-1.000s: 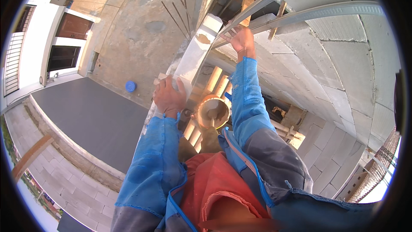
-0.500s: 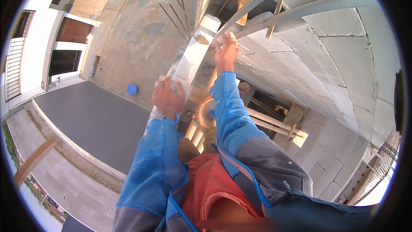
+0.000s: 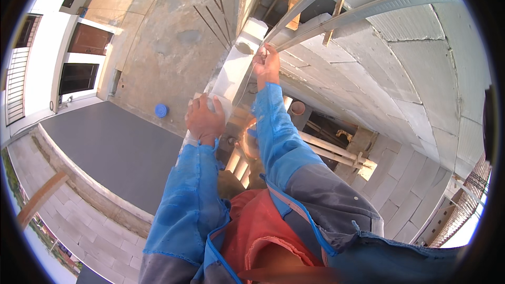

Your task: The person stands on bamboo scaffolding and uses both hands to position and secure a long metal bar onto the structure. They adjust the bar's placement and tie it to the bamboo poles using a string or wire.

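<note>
My left hand [image 3: 204, 120] lies with fingers spread over a pale block piece [image 3: 223, 106] on top of a narrow white wall [image 3: 234, 68]. Farther along that wall, my right hand [image 3: 267, 64] is raised at its right side, thumb and fingers pinched together. What the fingers hold is too small to make out; a thin pale line shows just below them. Right above the fingertips are the near ends of two metal channels [image 3: 315, 27]. A grey patch of mortar [image 3: 244, 48] sits on the wall top left of the right hand.
Grey block walling [image 3: 389, 68] rises on the right. Below me are pale pipes [image 3: 331, 150] and a brown pot [image 3: 298, 108]. Several steel rods [image 3: 213, 21] stick up beyond the wall. A blue bucket [image 3: 161, 110] stands on the concrete floor, beside a dark grey slab [image 3: 105, 147].
My right hand has drawn slightly left and nearer, away from the channel ends, and its raised fingers have closed into a pinch. My left hand has stayed on the block piece.
</note>
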{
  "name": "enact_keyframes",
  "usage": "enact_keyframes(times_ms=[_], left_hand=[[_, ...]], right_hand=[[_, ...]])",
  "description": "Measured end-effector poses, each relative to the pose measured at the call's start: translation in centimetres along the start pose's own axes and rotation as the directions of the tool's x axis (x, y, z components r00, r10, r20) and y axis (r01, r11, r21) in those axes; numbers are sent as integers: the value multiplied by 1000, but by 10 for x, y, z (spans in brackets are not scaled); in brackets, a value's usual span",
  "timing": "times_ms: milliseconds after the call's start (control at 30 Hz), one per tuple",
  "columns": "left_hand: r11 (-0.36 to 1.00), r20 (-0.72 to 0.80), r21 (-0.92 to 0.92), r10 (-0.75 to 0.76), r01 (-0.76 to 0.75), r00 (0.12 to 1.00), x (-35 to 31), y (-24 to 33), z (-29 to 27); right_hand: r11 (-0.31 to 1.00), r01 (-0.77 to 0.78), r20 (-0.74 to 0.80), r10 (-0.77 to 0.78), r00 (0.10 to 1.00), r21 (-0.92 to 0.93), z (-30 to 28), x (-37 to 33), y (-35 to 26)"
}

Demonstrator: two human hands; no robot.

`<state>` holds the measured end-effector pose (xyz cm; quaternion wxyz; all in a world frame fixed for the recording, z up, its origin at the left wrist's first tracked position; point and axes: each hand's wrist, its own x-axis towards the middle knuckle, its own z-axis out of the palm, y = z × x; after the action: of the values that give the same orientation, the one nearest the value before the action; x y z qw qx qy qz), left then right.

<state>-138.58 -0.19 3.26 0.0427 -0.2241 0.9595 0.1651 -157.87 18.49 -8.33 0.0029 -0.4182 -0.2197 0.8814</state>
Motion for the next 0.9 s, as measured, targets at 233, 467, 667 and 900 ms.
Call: enact_keyframes(times_ms=[233, 467, 667, 900], left_hand=[[1000, -59, 25, 7, -5, 998, -3, -7, 6], [999, -89, 45, 24, -20, 996, -3, -8, 9], [999, -61, 46, 9, -6, 998, -4, -7, 8], [998, -14, 46, -31, 32, 999, -3, -3, 5]], right_hand=[[824, 25, 80, 24, 996, -566, -12, -90, -40], [726, 149, 389, 175, 904, -671, 19, -138, -73], [538, 488, 589, 21, 808, -687, 41, -162, -66], [459, 358, 470, 155, 869, -813, 12, -159, -88]])
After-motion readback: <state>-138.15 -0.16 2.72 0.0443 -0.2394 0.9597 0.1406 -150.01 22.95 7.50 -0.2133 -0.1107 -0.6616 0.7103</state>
